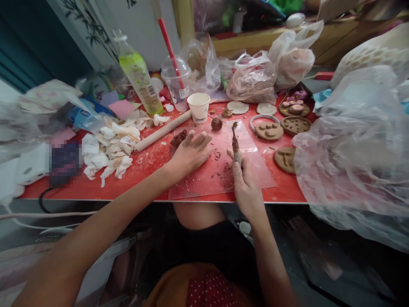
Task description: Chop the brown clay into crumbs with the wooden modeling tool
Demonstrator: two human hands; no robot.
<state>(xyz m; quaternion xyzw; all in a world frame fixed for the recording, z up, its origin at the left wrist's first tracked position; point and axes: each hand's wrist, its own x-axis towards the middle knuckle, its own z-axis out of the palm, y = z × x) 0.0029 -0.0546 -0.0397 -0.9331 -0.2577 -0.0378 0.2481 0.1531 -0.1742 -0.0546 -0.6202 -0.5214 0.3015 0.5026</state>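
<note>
In my right hand (pixel 244 179) is a clay modelling tool (pixel 235 143), gripped by its pale handle. Its thin upper end points away from me and is smeared with dark brown clay. My left hand (pixel 191 150) lies palm down with fingers stretched out, at the left part of a clear plastic sheet (pixel 204 185). A crumbly lump of dark brown clay (pixel 179 138) sits just beyond its thumb side, partly behind the hand. Between and beyond my hands rests a round brown clay ball (pixel 216 124). Brown crumbs are scattered over the sheet.
A rolling pin (pixel 164 130), paper cup (pixel 198 107), plastic cup with red straw (pixel 176 85) and green bottle (pixel 140 76) stand or lie leftward, beside crumpled tissues (pixel 110 147). Rightward are flat clay discs (pixel 269 130) and a large plastic bag (pixel 345 149) overhanging the red table's edge.
</note>
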